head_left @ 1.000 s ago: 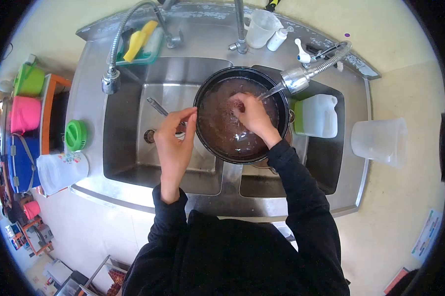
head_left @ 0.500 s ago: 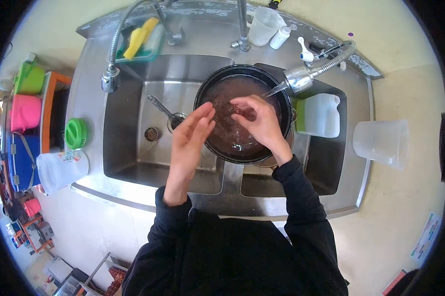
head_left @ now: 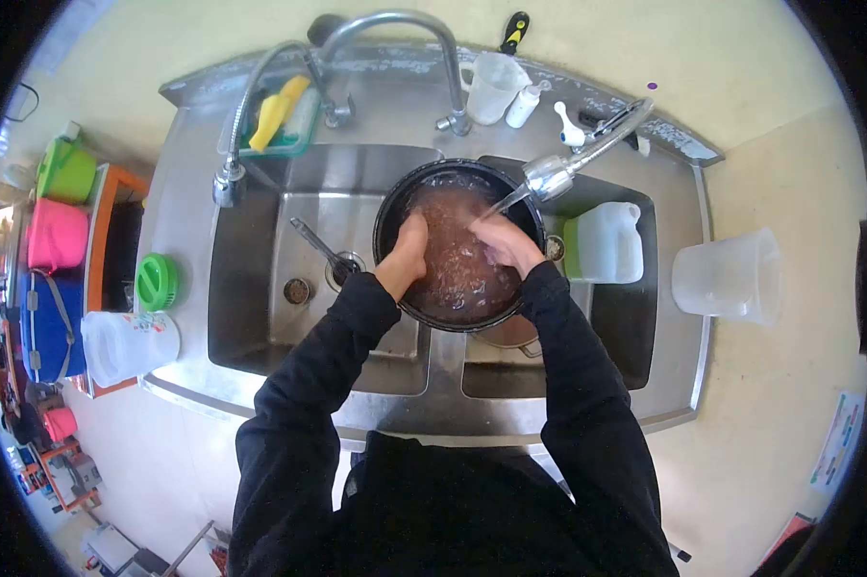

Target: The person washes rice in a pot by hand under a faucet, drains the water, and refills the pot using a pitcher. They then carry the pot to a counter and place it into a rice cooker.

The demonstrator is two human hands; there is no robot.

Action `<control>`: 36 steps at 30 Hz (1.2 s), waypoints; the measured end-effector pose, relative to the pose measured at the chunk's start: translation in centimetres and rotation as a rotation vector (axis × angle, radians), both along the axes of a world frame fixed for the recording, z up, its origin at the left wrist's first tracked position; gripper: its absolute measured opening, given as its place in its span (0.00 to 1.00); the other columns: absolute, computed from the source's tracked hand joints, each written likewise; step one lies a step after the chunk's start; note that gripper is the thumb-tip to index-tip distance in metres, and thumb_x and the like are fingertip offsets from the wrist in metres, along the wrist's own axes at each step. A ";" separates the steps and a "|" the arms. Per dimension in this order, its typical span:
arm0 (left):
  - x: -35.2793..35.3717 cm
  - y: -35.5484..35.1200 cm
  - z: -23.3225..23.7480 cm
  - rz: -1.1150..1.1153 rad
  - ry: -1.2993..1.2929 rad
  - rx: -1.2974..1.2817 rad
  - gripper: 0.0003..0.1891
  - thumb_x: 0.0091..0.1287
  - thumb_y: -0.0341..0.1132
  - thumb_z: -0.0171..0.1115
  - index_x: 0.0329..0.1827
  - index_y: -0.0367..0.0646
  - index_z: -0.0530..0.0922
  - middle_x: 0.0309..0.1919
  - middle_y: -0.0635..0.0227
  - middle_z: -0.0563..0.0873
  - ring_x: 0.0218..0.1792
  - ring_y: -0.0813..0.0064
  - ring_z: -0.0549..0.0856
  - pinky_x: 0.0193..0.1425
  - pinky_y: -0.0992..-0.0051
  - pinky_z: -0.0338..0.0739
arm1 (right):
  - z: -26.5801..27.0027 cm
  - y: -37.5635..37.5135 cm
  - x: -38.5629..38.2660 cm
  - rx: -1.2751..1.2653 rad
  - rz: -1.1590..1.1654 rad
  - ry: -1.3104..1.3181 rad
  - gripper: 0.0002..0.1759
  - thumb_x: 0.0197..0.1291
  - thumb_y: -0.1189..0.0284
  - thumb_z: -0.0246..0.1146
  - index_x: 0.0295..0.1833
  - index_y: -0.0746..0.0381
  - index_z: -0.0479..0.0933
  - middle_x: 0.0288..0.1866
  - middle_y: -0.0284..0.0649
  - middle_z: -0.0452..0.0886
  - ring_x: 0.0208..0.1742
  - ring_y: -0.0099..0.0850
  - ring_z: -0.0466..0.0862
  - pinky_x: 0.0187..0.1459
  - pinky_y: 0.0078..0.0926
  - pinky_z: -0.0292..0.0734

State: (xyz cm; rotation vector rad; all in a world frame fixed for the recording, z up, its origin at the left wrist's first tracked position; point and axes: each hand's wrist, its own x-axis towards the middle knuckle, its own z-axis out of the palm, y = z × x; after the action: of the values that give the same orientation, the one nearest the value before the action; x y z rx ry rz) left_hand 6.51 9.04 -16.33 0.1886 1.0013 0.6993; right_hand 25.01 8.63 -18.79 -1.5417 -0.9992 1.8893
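A large black pot [head_left: 387, 207] rests over the divider between the two sink basins, filled with cloudy reddish-brown water [head_left: 458, 288] that is stirred and bubbling. My left hand [head_left: 412, 248] dips into the water at the pot's left side, its fingers mostly under the surface. Opposite it, my right hand [head_left: 507, 240] is in the water too, its fingertips smeared by motion and splash. Whether either hand grips anything cannot be made out. From the spray faucet [head_left: 549, 177], a stream of water runs into the pot beside my right hand.
A brush [head_left: 320, 247] leans in the left basin. In the right basin stand a jug of clear liquid [head_left: 614, 240] and a second pot [head_left: 510, 332], partly hidden. A green lid [head_left: 156, 282] and a clear plastic container [head_left: 131, 346] sit left; another clear container [head_left: 727, 277] is right.
Both hands have gone down from above the pot into the water, which is now more churned. The view has shifted slightly.
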 end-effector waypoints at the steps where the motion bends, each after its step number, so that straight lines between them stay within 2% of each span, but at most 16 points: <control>1: 0.1 0.0 0.9 -0.001 -0.038 0.012 0.26 0.77 0.49 0.32 0.62 0.41 0.72 0.56 0.59 0.80 0.56 0.60 0.80 0.62 0.56 0.74 | -0.1 0.0 -0.4 -0.110 -0.005 0.137 0.18 0.60 0.69 0.63 0.55 0.62 0.76 0.46 0.37 0.82 0.44 0.28 0.82 0.43 0.27 0.78; 2: 0.2 -0.3 2.5 0.000 -0.074 0.026 0.26 0.77 0.49 0.33 0.62 0.42 0.72 0.56 0.59 0.80 0.56 0.60 0.80 0.62 0.57 0.73 | 5.2 -1.3 -2.7 -0.027 -0.088 0.331 0.20 0.63 0.77 0.58 0.61 0.63 0.71 0.40 0.37 0.83 0.37 0.28 0.82 0.41 0.26 0.82; 5: 0.0 -1.1 6.3 -0.039 -0.105 0.031 0.24 0.77 0.47 0.36 0.60 0.42 0.74 0.54 0.60 0.81 0.55 0.61 0.80 0.61 0.57 0.74 | 5.8 -1.9 -4.2 0.142 -0.115 0.243 0.20 0.62 0.80 0.57 0.61 0.63 0.70 0.38 0.36 0.81 0.30 0.27 0.81 0.32 0.24 0.80; 6: 0.0 -1.1 7.0 -0.060 -0.106 0.028 0.23 0.76 0.46 0.37 0.60 0.41 0.75 0.54 0.60 0.82 0.55 0.61 0.80 0.61 0.57 0.75 | 6.6 -1.8 -3.9 0.203 -0.005 0.065 0.16 0.61 0.80 0.57 0.55 0.63 0.75 0.32 0.34 0.80 0.26 0.24 0.79 0.25 0.23 0.74; 9: -0.4 -1.0 5.0 -0.004 -0.143 0.108 0.22 0.76 0.44 0.38 0.58 0.41 0.75 0.52 0.60 0.82 0.54 0.61 0.80 0.60 0.59 0.74 | 7.9 -2.3 -4.3 0.284 -0.015 -0.159 0.10 0.60 0.79 0.57 0.46 0.63 0.79 0.25 0.33 0.77 0.24 0.21 0.76 0.21 0.21 0.68; 13: -1.0 -2.1 4.4 0.146 0.057 0.139 0.17 0.73 0.38 0.45 0.55 0.39 0.76 0.49 0.61 0.82 0.50 0.61 0.80 0.57 0.60 0.74 | 10.5 -2.5 -5.0 0.504 -0.061 -0.804 0.14 0.61 0.63 0.58 0.36 0.62 0.81 0.23 0.46 0.81 0.33 0.45 0.84 0.37 0.40 0.76; 14: -1.0 -2.5 4.3 0.160 0.125 0.167 0.16 0.71 0.37 0.47 0.55 0.38 0.76 0.48 0.60 0.82 0.49 0.61 0.80 0.57 0.60 0.74 | 10.6 -2.3 -4.8 0.442 -0.063 -0.829 0.18 0.59 0.57 0.58 0.35 0.63 0.81 0.29 0.51 0.82 0.43 0.54 0.82 0.47 0.46 0.74; 16: -0.8 -3.1 3.6 0.186 0.261 0.218 0.16 0.67 0.33 0.52 0.54 0.36 0.76 0.47 0.59 0.82 0.49 0.62 0.81 0.56 0.62 0.75 | 10.5 -2.9 -4.2 0.494 -0.061 -0.920 0.17 0.56 0.58 0.60 0.36 0.63 0.81 0.36 0.52 0.83 0.44 0.53 0.82 0.48 0.45 0.75; 18: -0.7 -2.9 2.3 0.013 0.605 0.328 0.18 0.63 0.30 0.54 0.55 0.33 0.75 0.48 0.56 0.82 0.50 0.62 0.81 0.55 0.63 0.76 | 10.1 -3.6 -4.1 0.517 -0.072 -0.966 0.17 0.52 0.62 0.64 0.42 0.63 0.80 0.49 0.55 0.80 0.48 0.54 0.81 0.52 0.45 0.75; 20: -1.0 -1.6 -2.8 -0.130 0.750 0.464 0.21 0.59 0.27 0.57 0.57 0.32 0.74 0.49 0.54 0.82 0.50 0.62 0.80 0.53 0.64 0.76 | 5.0 -3.2 -3.6 0.731 -0.116 -1.024 0.19 0.52 0.67 0.63 0.49 0.64 0.78 0.53 0.56 0.78 0.49 0.54 0.81 0.54 0.44 0.75; 21: -1.4 -1.1 -1.7 -0.256 0.822 0.481 0.24 0.58 0.27 0.57 0.60 0.32 0.71 0.52 0.52 0.80 0.52 0.61 0.80 0.55 0.65 0.75 | 3.2 -2.9 -3.3 0.841 -0.140 -1.052 0.21 0.51 0.69 0.63 0.52 0.64 0.77 0.54 0.56 0.77 0.50 0.54 0.81 0.55 0.44 0.74; 25: -2.0 1.4 6.4 -0.809 0.776 0.532 0.37 0.55 0.27 0.59 0.72 0.35 0.60 0.62 0.46 0.74 0.59 0.55 0.78 0.61 0.67 0.72 | 9.5 -0.7 -2.9 0.284 0.110 -0.530 0.33 0.52 0.74 0.60 0.67 0.64 0.67 0.59 0.55 0.76 0.55 0.47 0.80 0.53 0.34 0.76; 26: -2.1 2.9 2.1 -0.790 0.686 0.566 0.36 0.50 0.22 0.61 0.68 0.35 0.67 0.57 0.51 0.79 0.56 0.57 0.79 0.60 0.68 0.73 | 9.3 -0.8 -2.8 0.273 0.087 -0.419 0.32 0.53 0.74 0.61 0.66 0.64 0.68 0.58 0.53 0.77 0.54 0.44 0.80 0.53 0.33 0.76; 29: -1.4 2.5 0.3 -0.450 0.420 0.890 0.33 0.46 0.19 0.65 0.61 0.35 0.73 0.53 0.57 0.82 0.56 0.62 0.79 0.57 0.68 0.75 | 7.7 0.1 -3.6 0.254 0.019 -0.075 0.28 0.55 0.74 0.66 0.63 0.65 0.71 0.54 0.44 0.80 0.50 0.34 0.81 0.54 0.30 0.77; 33: -1.1 2.6 2.2 -0.481 0.351 1.094 0.34 0.43 0.19 0.71 0.60 0.35 0.74 0.50 0.62 0.83 0.54 0.67 0.80 0.48 0.69 0.79 | 3.2 0.8 -4.2 0.506 0.027 -0.261 0.25 0.58 0.76 0.63 0.63 0.66 0.71 0.56 0.45 0.80 0.52 0.34 0.81 0.54 0.28 0.76; 36: -1.9 1.8 4.7 -0.583 0.392 0.958 0.32 0.46 0.22 0.74 0.58 0.34 0.74 0.49 0.63 0.84 0.53 0.70 0.80 0.50 0.69 0.78 | 9.0 -0.1 -4.1 0.568 0.150 -0.145 0.19 0.58 0.72 0.62 0.54 0.68 0.78 0.53 0.50 0.82 0.50 0.41 0.83 0.54 0.33 0.76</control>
State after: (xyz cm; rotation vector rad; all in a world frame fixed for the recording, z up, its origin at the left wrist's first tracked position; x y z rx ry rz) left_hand 4.60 10.87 -11.58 1.4391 0.8383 0.5549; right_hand 20.88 8.51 -9.75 -1.2964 -1.5878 1.4137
